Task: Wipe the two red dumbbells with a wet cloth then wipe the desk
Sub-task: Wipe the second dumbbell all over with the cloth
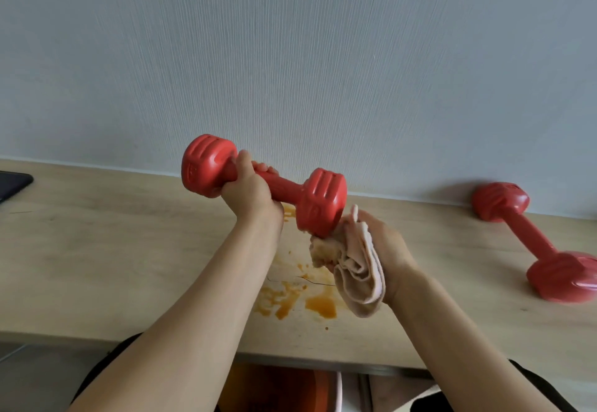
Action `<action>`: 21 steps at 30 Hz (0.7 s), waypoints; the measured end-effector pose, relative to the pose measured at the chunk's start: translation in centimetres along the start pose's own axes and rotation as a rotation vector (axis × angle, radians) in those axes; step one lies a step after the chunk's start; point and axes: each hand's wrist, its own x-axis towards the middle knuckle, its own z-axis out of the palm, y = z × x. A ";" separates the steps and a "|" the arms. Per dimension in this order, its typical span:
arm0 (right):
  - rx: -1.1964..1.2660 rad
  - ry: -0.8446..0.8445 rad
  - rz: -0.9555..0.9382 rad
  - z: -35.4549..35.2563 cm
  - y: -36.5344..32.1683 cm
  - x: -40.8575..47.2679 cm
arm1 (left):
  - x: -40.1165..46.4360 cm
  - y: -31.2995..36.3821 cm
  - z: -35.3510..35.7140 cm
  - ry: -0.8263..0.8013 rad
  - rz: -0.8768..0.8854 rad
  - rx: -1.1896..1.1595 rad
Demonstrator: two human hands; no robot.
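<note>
1. Fingers of the right hand (384, 250) are wrapped around a bunched pink cloth (358, 269), pressing it up against the low end of the dumbbell in the air (265, 182).
2. Fingers of the left hand (252, 189) are curled tight around the bar, near the far end. That dumbbell is held tipped above the desk (113, 250). If the bar is wet, it could slip and bang down on the desk.
3. Orange spill (300, 298) sits on the desk right under the hands. The hanging cloth could drag in it and smear it back onto the dumbbell.
4. Farther back on the right, the second dumbbell (536, 243) lies on the desk by the wall (290, 56). It could roll if bumped.
</note>
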 end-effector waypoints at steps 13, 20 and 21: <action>0.208 0.379 -0.380 -0.1 0.7 1.2 | -3.0 -2.3 1.1 -0.044 -0.226 0.026; -0.195 0.433 -0.652 -5.5 -3.8 2.0 | -5.2 -4.7 2.1 -0.134 -0.393 0.216; -0.248 0.427 -0.711 -6.7 -5.0 1.7 | -5.7 -5.5 2.1 -0.150 -0.397 0.260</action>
